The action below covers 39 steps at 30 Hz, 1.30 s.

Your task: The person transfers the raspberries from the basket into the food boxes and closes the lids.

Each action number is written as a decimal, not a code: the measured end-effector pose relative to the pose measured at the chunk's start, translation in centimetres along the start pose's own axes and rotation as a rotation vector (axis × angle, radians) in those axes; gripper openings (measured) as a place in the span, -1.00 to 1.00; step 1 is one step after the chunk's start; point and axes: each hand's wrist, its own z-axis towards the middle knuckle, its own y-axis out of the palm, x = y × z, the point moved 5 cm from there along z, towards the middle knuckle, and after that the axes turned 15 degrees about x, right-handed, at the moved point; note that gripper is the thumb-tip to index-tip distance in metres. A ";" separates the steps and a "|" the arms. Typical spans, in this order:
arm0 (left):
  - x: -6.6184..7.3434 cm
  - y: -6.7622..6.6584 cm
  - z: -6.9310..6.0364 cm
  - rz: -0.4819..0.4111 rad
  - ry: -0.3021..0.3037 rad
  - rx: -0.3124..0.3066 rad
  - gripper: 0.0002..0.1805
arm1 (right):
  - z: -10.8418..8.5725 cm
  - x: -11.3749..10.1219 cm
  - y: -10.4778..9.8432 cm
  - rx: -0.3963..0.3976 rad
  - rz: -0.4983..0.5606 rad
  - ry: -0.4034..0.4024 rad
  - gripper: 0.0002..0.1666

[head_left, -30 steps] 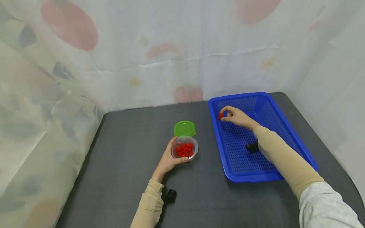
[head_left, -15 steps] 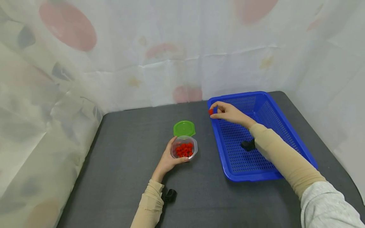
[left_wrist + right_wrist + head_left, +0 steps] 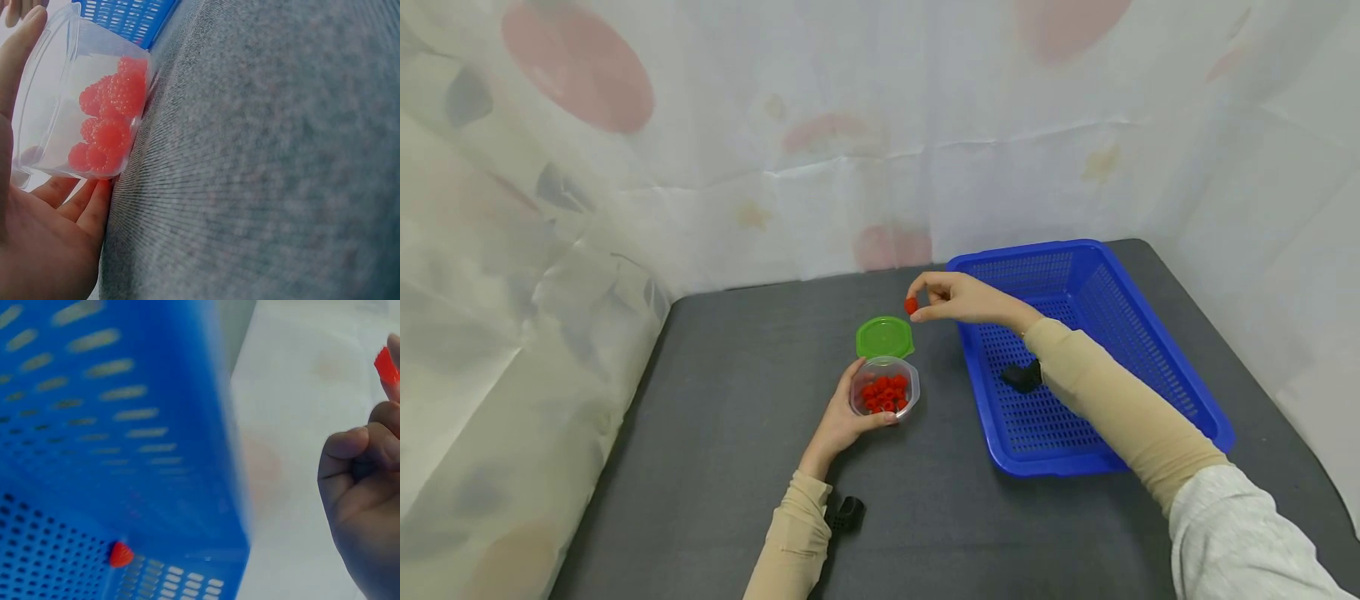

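My left hand [image 3: 837, 429] grips a clear plastic tub [image 3: 53, 122], thumb on one side and fingers on the other. Several red raspberries [image 3: 112, 134] lie in the bottom of the tub, which sits on the dark tabletop. Between thumb and index finger, my right hand [image 3: 973, 302] pinches one more raspberry [image 3: 911, 306]. That hand is in the air left of the blue basket, above and right of the green lid [image 3: 884, 337]. The lid lies flat just behind the tub.
The blue perforated basket [image 3: 979, 408] stands on the right of the grey table [image 3: 715, 467]. One red berry [image 3: 121, 555] lies in its corner in the right wrist view. Patterned white sheeting [image 3: 722, 100] hangs behind and at both sides.
My right hand has carried the pinched raspberry leftward out of the basket, over its rim, toward the tub and lid. The left hand and tub have stayed in place.
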 end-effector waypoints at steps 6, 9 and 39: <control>2.1 -0.2 -0.9 0.025 0.014 -0.025 0.11 | 1.0 -1.2 2.0 -0.127 -0.014 -0.052 -0.71; 2.2 -0.2 -1.0 0.030 0.013 -0.027 0.11 | 1.5 -1.5 3.0 -0.178 -0.037 -0.066 -0.70; -1.2 -0.1 0.3 0.051 0.050 0.029 0.13 | 2.9 1.5 9.9 -0.524 -0.243 0.041 -0.70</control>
